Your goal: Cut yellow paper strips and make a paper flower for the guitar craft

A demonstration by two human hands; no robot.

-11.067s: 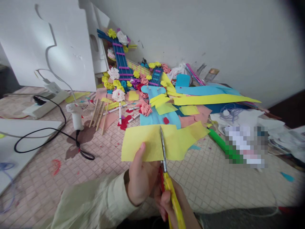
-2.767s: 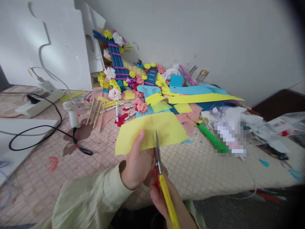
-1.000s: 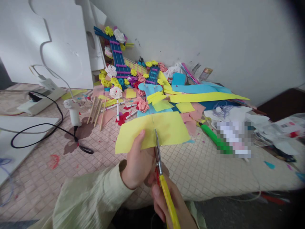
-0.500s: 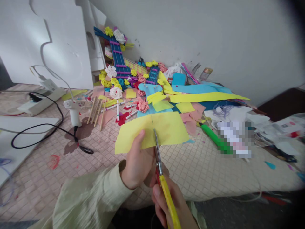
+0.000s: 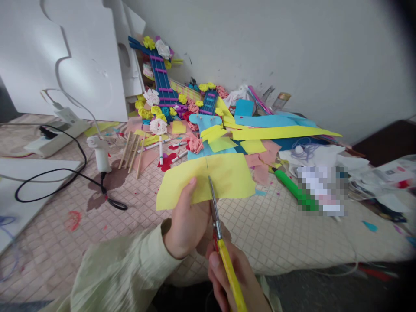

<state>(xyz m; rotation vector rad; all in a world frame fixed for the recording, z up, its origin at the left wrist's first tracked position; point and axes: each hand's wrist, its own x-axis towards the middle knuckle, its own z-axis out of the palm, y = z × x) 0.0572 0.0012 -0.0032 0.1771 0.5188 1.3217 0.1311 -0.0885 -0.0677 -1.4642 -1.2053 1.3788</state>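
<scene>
A yellow sheet of paper (image 5: pixel 230 175) is pinched in my left hand (image 5: pixel 188 225), the thumb lying on its upper face. Faintly, a line runs down the paper's middle from its far edge. My right hand (image 5: pixel 232 273) grips scissors (image 5: pixel 231 268) with a yellow handle and a partly visible red one. One blade lies over the paper near that line, its tip pointing away from me; the other blade is mostly hidden beneath. Just beyond the paper lie yellow paper pieces (image 5: pixel 253 146) and a pink crumpled paper flower (image 5: pixel 195 144).
At left are a white glue gun (image 5: pixel 101 156) with a black cord, a power strip (image 5: pixel 52 138) and wooden sticks (image 5: pixel 130 151). Paper guitars with flowers (image 5: pixel 160 78) lean against the wall. A green-handled tool (image 5: pixel 292 186) lies right, beside yellow and blue strips (image 5: pixel 286 132).
The paper's right side has dipped slightly and shifted a little left. Both hands and the scissors stay almost in place.
</scene>
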